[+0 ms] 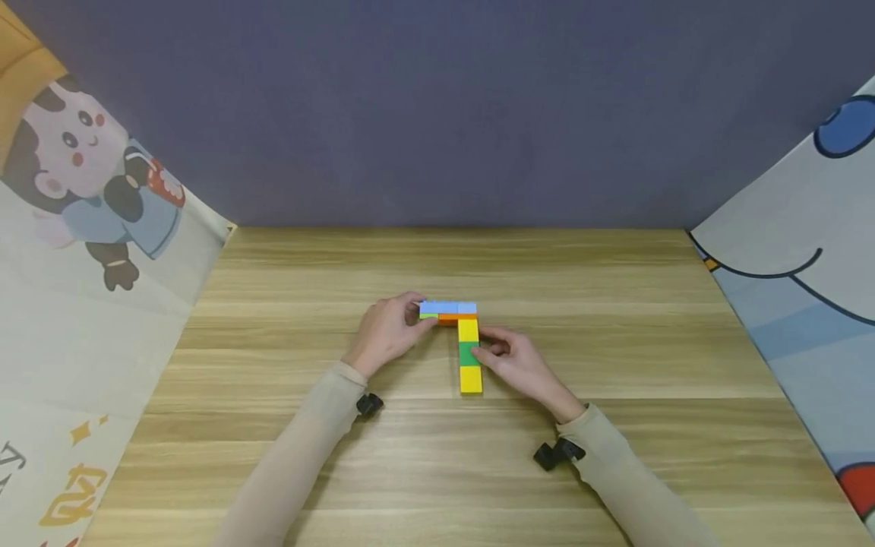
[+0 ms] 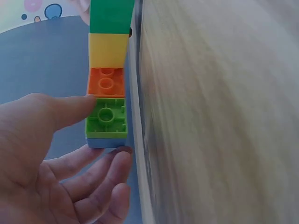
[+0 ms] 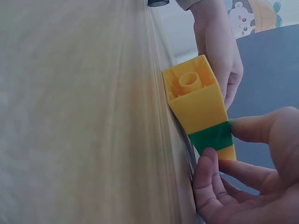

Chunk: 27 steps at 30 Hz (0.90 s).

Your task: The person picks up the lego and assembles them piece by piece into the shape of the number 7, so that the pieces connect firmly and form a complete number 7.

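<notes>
An L-shaped assembly of toy building bricks lies on the wooden table. Its stem joins a yellow brick (image 1: 468,330), a green brick (image 1: 468,354) and another yellow brick (image 3: 201,109), whose hollow underside faces the right wrist camera. The crossbar has light blue bricks (image 1: 447,308) along the far side, with an orange brick (image 2: 106,83) and a lime green brick (image 2: 106,117) against them. My left hand (image 1: 387,331) pinches the crossbar's left end between thumb and fingers. From the right side, my right hand (image 1: 521,365) grips the stem around its green brick.
The wooden table (image 1: 615,304) meets a dark blue-grey panel (image 1: 451,114) at the back. Printed cartoon panels stand on the left (image 1: 75,228) and the right (image 1: 807,251). Small black devices sit at both wrists.
</notes>
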{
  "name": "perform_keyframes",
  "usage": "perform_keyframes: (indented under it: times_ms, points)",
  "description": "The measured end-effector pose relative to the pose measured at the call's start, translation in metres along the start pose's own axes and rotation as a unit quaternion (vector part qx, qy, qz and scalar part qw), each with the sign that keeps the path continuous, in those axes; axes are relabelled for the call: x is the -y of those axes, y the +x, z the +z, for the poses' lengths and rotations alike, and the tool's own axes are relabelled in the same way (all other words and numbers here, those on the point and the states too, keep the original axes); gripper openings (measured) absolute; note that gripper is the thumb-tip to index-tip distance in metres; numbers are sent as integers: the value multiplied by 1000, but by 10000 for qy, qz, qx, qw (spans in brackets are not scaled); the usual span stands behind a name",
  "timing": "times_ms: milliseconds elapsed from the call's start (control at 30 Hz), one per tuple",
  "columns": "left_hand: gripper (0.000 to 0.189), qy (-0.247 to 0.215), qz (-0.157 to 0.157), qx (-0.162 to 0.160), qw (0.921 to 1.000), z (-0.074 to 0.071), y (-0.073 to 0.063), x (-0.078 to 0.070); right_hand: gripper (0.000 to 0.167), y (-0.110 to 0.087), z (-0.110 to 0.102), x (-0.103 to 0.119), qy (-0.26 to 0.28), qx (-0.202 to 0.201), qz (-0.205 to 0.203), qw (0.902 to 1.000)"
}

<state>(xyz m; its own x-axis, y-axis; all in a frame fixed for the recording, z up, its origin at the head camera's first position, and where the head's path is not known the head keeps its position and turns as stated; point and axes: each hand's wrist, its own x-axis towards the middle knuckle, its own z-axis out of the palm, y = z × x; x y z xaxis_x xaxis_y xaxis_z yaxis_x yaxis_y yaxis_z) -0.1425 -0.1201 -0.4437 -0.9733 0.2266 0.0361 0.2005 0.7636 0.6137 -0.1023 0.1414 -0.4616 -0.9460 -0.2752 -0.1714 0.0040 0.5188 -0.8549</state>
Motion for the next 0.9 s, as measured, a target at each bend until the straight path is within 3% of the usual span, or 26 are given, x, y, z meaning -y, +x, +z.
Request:
perform_keyframes:
  times_ms: [600, 767, 900]
  points:
    - [46, 233, -116, 168, 9995, 4, 4, 2, 58, 4, 0, 0, 60, 3, 77, 10000]
    - [60, 232, -136, 249, 9993, 2, 5, 1, 58, 5, -3, 0, 149, -10, 82, 9999]
    - [69, 225, -137, 397, 9989, -1, 3, 5, 51, 4, -12, 0, 190, -382, -186, 9989]
